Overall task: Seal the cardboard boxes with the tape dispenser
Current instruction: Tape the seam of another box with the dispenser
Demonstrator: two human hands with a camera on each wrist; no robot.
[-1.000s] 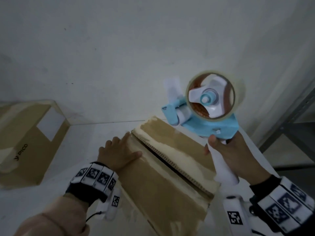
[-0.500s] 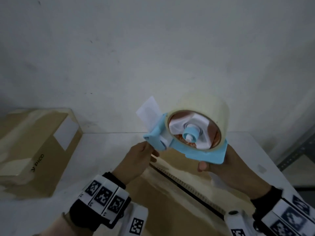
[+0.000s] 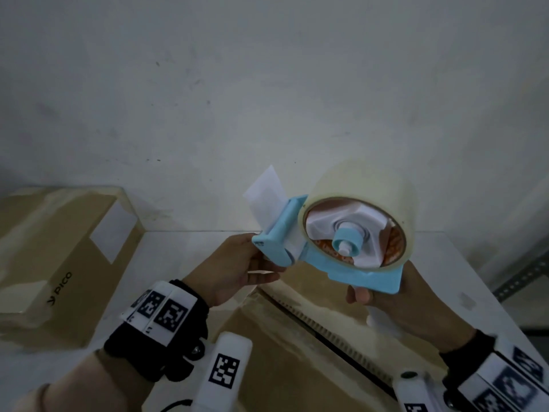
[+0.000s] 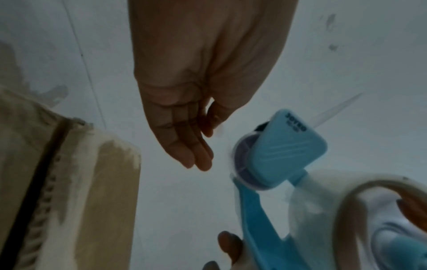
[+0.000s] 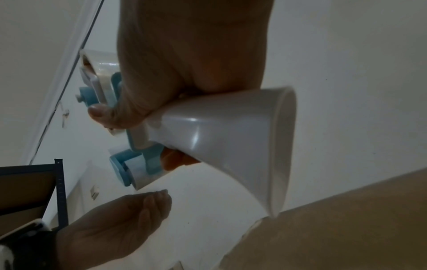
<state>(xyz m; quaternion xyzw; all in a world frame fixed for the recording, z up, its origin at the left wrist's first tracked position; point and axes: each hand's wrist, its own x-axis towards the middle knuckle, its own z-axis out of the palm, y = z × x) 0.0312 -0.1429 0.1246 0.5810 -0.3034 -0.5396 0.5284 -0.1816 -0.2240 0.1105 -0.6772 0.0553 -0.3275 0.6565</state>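
Note:
My right hand [image 3: 395, 304] grips the white handle [image 5: 231, 146] of a light-blue tape dispenser [image 3: 356, 272] and holds it up above the box. A roll of clear tape [image 3: 365, 185] sits on its hub. My left hand [image 3: 261, 263] is at the dispenser's roller end [image 4: 286, 146], thumb against fingers [image 4: 196, 146], and seems to pinch a thin clear tape end. Below both hands lies a brown cardboard box [image 3: 267, 352]. Its top flaps meet at a dark seam [image 4: 46, 164], with old tape marks along it.
A second cardboard box [image 3: 59, 248] with a white label stands at the left against the wall. The white table [image 3: 442, 263] ends at the wall behind. A dark metal shelf [image 3: 523, 278] stands off the table's right side.
My left hand left the box flap and rose to the dispenser's roller end. My right hand brought the dispenser lower and nearer, with the roll turned more toward me.

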